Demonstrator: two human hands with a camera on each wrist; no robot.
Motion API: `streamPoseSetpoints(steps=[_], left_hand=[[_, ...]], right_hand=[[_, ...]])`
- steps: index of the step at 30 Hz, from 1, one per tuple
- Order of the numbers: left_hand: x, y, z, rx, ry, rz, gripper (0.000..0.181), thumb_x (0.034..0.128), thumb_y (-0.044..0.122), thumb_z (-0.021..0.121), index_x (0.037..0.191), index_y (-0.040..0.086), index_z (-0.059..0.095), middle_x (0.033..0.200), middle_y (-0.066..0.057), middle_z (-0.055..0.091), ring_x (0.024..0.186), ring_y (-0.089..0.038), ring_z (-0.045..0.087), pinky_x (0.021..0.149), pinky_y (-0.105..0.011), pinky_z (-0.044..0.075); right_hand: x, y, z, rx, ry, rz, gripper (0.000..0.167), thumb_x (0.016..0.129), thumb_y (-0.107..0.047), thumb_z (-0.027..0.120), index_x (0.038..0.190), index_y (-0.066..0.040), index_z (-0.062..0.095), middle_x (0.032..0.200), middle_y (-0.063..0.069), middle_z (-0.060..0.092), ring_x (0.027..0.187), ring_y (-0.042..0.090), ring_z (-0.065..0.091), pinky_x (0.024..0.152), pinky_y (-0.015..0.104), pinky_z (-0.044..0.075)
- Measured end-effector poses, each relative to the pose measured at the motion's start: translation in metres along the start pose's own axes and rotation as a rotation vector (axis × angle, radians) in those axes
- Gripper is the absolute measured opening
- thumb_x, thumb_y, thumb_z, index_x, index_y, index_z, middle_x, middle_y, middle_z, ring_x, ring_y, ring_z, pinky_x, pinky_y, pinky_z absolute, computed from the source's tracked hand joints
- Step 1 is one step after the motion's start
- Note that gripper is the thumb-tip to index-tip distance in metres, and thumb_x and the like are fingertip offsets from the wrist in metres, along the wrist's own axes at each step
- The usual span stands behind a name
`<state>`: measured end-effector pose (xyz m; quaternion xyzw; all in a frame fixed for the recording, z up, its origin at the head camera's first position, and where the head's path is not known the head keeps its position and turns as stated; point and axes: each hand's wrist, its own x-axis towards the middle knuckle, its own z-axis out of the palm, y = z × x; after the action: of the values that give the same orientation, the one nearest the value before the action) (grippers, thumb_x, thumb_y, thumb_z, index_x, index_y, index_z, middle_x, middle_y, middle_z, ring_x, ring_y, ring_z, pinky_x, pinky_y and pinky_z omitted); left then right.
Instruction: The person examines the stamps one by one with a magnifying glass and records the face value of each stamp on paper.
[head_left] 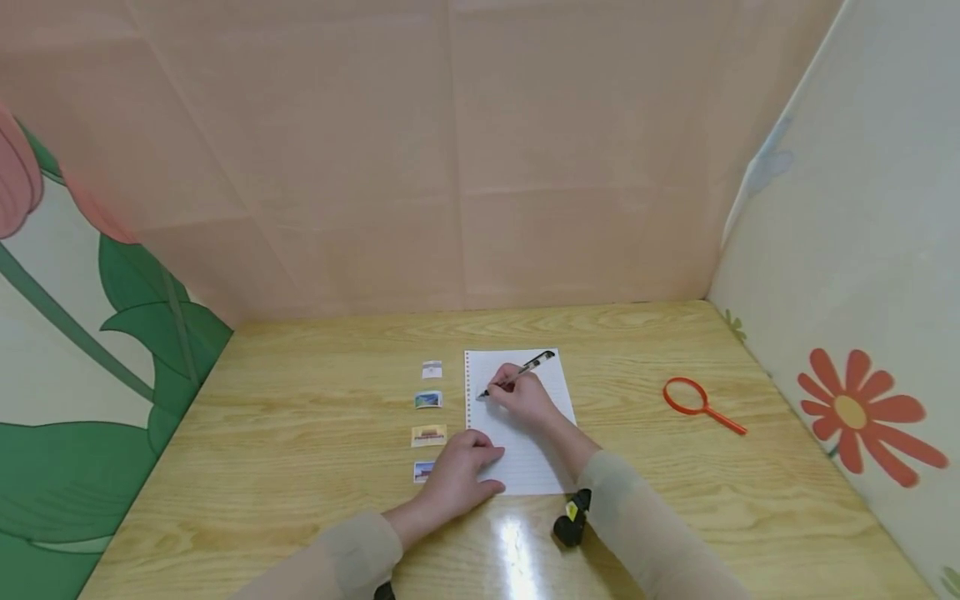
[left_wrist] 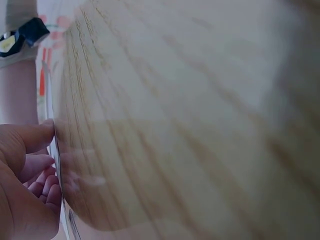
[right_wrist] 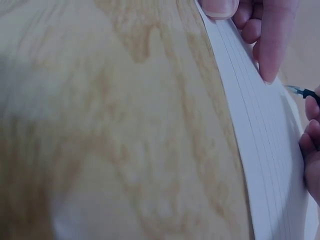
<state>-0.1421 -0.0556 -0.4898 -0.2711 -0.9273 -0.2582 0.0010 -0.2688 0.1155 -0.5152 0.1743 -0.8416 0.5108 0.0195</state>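
Note:
A lined sheet of paper (head_left: 536,475) with holes along its left edge lies on the wooden table. My right hand (head_left: 527,400) grips a pen (head_left: 537,361), its tip at the upper left of the page. In the right wrist view, the pen's tip (right_wrist: 294,89) shows at the far right edge, close to the paper. My left hand (head_left: 459,473) rests on the sheet's lower left part, thumb and fingers spread apart. Left of the paper, several small picture cards (head_left: 428,400) stand in a column; the left hand partly covers the lowest card (head_left: 422,472).
A red magnifying glass (head_left: 724,420) lies on the table (head_left: 300,417) to the right of the paper. A black device (head_left: 573,518) is at the right wrist. Behind the table hangs a pinkish cloth (head_left: 375,167); flower-patterned panels (head_left: 847,250) flank both sides.

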Motion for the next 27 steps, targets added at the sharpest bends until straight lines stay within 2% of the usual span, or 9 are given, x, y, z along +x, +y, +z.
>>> streamPoseSetpoints(steps=[5,11,21,27], left_hand=[[0.0005,0.0004,-0.0004,0.0,-0.02,-0.016,0.046,0.0823,0.028,0.082,0.122,0.007,0.071,0.11,-0.001,0.058,0.101,-0.017,0.052,0.094,-0.033,0.043],[0.0007,0.0009,-0.0006,-0.009,-0.042,-0.039,0.047,0.083,0.03,0.081,0.123,0.008,0.07,0.111,-0.001,0.059,0.101,-0.015,0.052,0.093,-0.032,0.044],[0.0002,0.0002,0.0,-0.009,-0.041,-0.043,0.049,0.0828,0.031,0.081,0.124,0.008,0.069,0.112,-0.001,0.059,0.103,-0.016,0.052,0.095,-0.033,0.043],[0.0005,-0.0002,0.0004,-0.005,-0.032,-0.029,0.048,0.0831,0.028,0.081,0.124,0.007,0.069,0.113,-0.002,0.059,0.103,-0.017,0.053,0.095,-0.033,0.043]], right_hand=[[-0.001,-0.0001,-0.0013,0.042,0.062,0.073,0.005,0.089,-0.009,0.067,0.086,-0.008,0.065,0.073,-0.002,0.061,0.061,0.009,0.052,0.054,0.02,0.041],[-0.0019,-0.0005,-0.0024,0.046,0.187,0.118,0.004,0.087,-0.008,0.068,0.086,-0.006,0.065,0.075,0.001,0.062,0.063,0.011,0.053,0.055,0.02,0.043],[-0.0014,0.0003,0.0008,-0.013,0.195,0.081,0.004,0.086,-0.007,0.07,0.085,-0.005,0.067,0.074,0.0,0.062,0.065,0.011,0.052,0.055,0.019,0.041],[-0.0003,0.0017,0.002,-0.094,0.205,0.013,0.004,0.085,-0.008,0.071,0.086,-0.005,0.068,0.074,-0.001,0.061,0.067,0.011,0.052,0.06,0.02,0.043]])
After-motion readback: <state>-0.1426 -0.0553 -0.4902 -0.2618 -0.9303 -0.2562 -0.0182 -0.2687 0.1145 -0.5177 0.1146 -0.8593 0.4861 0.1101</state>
